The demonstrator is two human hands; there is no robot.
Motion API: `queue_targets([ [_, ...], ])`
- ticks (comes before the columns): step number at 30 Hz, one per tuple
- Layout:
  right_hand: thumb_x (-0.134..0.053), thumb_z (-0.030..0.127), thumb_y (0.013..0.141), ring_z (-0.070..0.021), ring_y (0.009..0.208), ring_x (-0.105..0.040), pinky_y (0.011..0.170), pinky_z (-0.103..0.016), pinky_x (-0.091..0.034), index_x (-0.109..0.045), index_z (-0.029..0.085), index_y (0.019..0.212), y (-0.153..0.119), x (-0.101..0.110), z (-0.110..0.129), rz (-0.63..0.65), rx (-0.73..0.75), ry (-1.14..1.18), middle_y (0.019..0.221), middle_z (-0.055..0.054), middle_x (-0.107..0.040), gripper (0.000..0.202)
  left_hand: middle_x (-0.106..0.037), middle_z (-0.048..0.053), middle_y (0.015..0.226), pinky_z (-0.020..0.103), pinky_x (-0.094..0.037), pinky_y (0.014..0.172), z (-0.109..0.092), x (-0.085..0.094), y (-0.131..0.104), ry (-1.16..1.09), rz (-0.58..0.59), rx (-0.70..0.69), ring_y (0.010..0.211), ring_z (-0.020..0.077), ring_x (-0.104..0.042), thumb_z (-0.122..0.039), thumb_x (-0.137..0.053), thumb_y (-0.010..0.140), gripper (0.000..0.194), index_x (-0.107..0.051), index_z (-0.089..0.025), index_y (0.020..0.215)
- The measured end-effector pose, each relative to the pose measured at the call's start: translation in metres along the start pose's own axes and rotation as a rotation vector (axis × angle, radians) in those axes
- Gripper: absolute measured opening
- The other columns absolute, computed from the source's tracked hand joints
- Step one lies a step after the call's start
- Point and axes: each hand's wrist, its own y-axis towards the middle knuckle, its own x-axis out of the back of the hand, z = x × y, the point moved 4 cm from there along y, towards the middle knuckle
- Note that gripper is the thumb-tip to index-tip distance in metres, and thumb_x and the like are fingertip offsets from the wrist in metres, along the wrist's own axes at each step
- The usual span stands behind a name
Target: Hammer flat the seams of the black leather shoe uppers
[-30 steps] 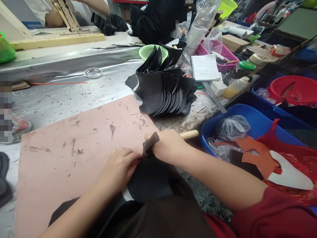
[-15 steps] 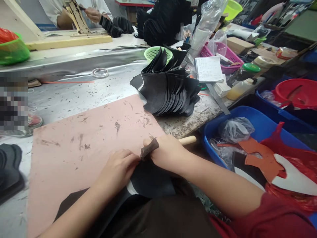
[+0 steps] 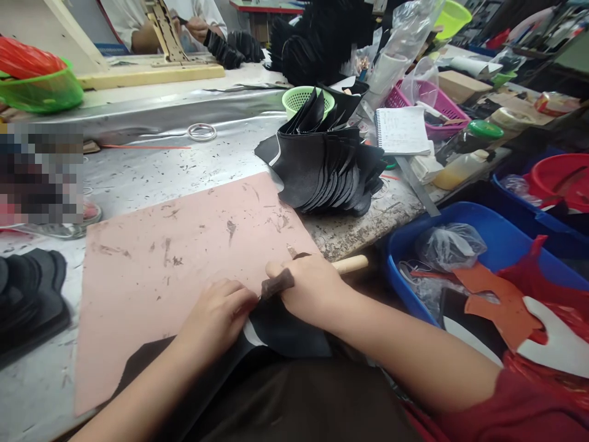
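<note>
My right hand (image 3: 310, 282) is wrapped round a hammer, whose pale wooden handle (image 3: 352, 264) sticks out to the right and whose dark head (image 3: 277, 283) points left. Close to that head, my left hand (image 3: 225, 307) has its fingers pressed together on the edge of a black leather piece (image 3: 288, 331). The leather lies over the near edge of a pink board (image 3: 197, 264) and hangs toward my body. A pale strip crosses it. Behind the board stands a folded stack of black leather pieces (image 3: 322, 166).
Dark cut pieces (image 3: 34, 294) lie at the left. A spiral notebook (image 3: 402, 131) and a metal ruler (image 3: 418, 187) are beyond the stack. A blue bin (image 3: 400, 276) of scraps stands at the right. Another person's hands (image 3: 197, 29) show across the table.
The view has shifted, so the table's things appear further right. The hammer head has tilted to lie flatter near my left fingers. Both hands keep their holds.
</note>
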Motion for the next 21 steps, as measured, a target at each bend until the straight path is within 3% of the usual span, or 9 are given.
queue_targets([
  [4,-0.041,0.017,0.080,-0.0179,0.064,-0.061,0.051,-0.025,-0.032,-0.059,0.023,0.083,0.000,0.000,0.004,0.030,-0.017,-0.025,0.069,-0.002,-0.066,0.019,-0.061,0.002,0.084,0.031,-0.041,0.070,0.004,0.000,-0.007,0.011,0.016,0.006,0.080,0.0179,-0.054,-0.022,-0.039,0.085,0.025,-0.063,-0.027,0.093],
  [14,-0.039,0.017,0.081,-0.0174,0.068,-0.061,0.054,-0.025,-0.034,-0.059,0.020,0.087,-0.001,-0.005,0.020,0.048,0.035,-0.020,0.073,-0.004,-0.066,0.020,-0.060,0.002,0.081,0.030,-0.041,0.071,0.007,0.000,-0.019,-0.055,-0.002,0.043,0.079,0.0165,-0.053,-0.021,-0.041,0.085,0.022,-0.062,-0.024,0.086],
  [18,-0.040,0.015,0.079,-0.0187,0.068,-0.062,0.053,-0.026,-0.035,-0.058,0.020,0.086,-0.001,-0.008,0.026,0.085,0.041,-0.036,0.072,-0.004,-0.067,0.020,-0.060,0.003,0.080,0.031,-0.040,0.070,0.004,0.002,-0.025,-0.005,-0.092,-0.011,0.078,0.0166,-0.052,-0.020,-0.036,0.088,0.027,-0.063,-0.022,0.084],
  [21,-0.039,0.015,0.080,-0.0181,0.066,-0.061,0.053,-0.026,-0.035,-0.058,0.021,0.084,-0.001,-0.009,0.030,0.054,0.045,-0.045,0.073,-0.003,-0.066,0.020,-0.061,0.004,0.082,0.032,-0.039,0.070,0.004,0.001,-0.030,0.038,-0.073,-0.043,0.079,0.0172,-0.051,-0.020,-0.035,0.089,0.028,-0.063,-0.023,0.090],
])
